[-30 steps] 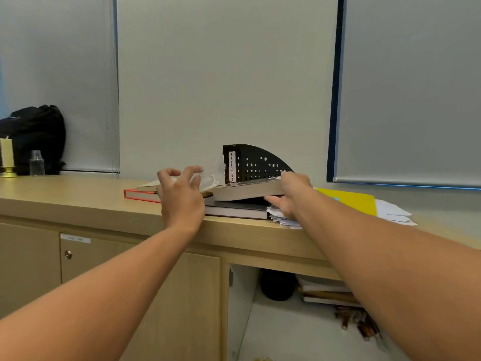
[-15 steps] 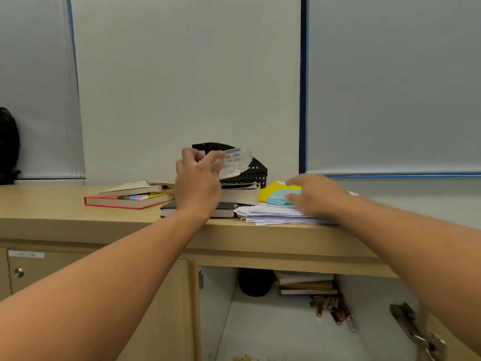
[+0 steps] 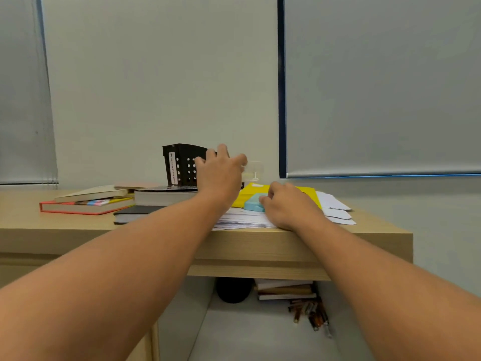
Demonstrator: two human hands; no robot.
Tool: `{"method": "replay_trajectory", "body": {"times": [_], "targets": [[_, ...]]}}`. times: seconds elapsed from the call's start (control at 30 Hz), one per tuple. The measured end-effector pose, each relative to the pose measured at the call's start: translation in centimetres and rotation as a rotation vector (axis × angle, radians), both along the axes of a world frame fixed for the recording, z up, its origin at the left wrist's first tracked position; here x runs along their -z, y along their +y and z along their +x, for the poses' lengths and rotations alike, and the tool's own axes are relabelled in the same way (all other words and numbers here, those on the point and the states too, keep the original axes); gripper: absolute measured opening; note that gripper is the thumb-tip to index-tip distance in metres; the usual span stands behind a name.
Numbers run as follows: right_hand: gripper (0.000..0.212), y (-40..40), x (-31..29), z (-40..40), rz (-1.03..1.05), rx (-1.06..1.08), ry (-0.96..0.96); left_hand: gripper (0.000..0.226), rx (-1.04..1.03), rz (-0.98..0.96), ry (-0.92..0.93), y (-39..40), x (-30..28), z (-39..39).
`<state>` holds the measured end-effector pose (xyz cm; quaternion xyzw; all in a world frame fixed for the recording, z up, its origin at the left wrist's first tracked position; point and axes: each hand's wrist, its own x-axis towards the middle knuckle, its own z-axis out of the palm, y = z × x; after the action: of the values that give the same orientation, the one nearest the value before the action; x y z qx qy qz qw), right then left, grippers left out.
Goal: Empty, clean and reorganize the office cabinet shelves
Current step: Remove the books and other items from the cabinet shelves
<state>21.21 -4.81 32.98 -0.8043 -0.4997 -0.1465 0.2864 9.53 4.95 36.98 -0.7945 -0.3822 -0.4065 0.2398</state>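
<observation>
A: Plain pale wall, two drawn blinds, and a long wooden worktop [image 3: 65, 230] with the cabinet [image 3: 260, 334] open below it. Which step would you call this?

B: The emptying, I'd judge. Books and papers are piled on top, yet the shelf below has more books [image 3: 285, 289] lying flat, a dark round thing [image 3: 234, 290] I can't identify, and a scatter of pens [image 3: 311, 313].

A: Go through the pile on top, biggest first.

B: At the left a red-edged book [image 3: 86, 207] with a paler one on it. In the middle a thick book [image 3: 164, 198] on a dark one, carrying a black perforated file box [image 3: 182, 165]. To the right a sheaf of white papers [image 3: 242, 218], a yellow folder [image 3: 260, 190], and a small pale blue thing [image 3: 253, 204] on the papers.

A: And the hands?

B: The left hand [image 3: 221, 173] is raised in front of the file box, fingers curled round a small clear plastic case [image 3: 253, 170]. The right hand [image 3: 289, 204] lies low on the papers, fingers bent, tips touching the blue thing; whether it grips it, I can't tell.

A: Next move?

B: Probably set the clear case down somewhere steady, without nudging the file box, then reach into the shelf again.
</observation>
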Motion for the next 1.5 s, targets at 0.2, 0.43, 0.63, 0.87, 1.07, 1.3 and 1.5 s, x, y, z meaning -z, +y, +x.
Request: {"method": "replay_trajectory", "body": {"times": [0.2,0.43,0.63,0.87,1.07,1.3,1.5], "targets": [[0.022,0.4,-0.1,0.3,0.012,0.004,-0.021,0.045,-0.074,-0.385,0.253,0.5,-0.1,1.8],[0.034,-0.8,-0.4,-0.6,0.046,0.081,-0.040,0.052,0.105,-0.274,0.138,-3.5,0.2,-0.7],[0.035,-1.2,-0.3,-0.8,0.214,0.144,-0.128,0.033,0.555,-0.195,-0.275,-8.2,6.2,-5.4],[0.036,-6.2,3.5,-4.6,0.807,-0.264,-0.238,0.023,0.665,-0.376,-0.339,-12.6,19.9,-11.0],[0.023,-10.9,20.2,-7.1,0.590,-0.419,-0.081,0.024,0.469,-0.681,-0.128,-11.1,26.9,-12.4],[0.028,-8.0,28.9,0.2,-0.262,-0.042,0.161,0.022,0.376,-0.793,0.037,-7.8,31.7,-8.5],[0.024,-2.0,31.4,6.2,-0.313,0.071,0.138,0.022,0.290,-0.769,0.250,-1.7,34.4,-1.3]]}}
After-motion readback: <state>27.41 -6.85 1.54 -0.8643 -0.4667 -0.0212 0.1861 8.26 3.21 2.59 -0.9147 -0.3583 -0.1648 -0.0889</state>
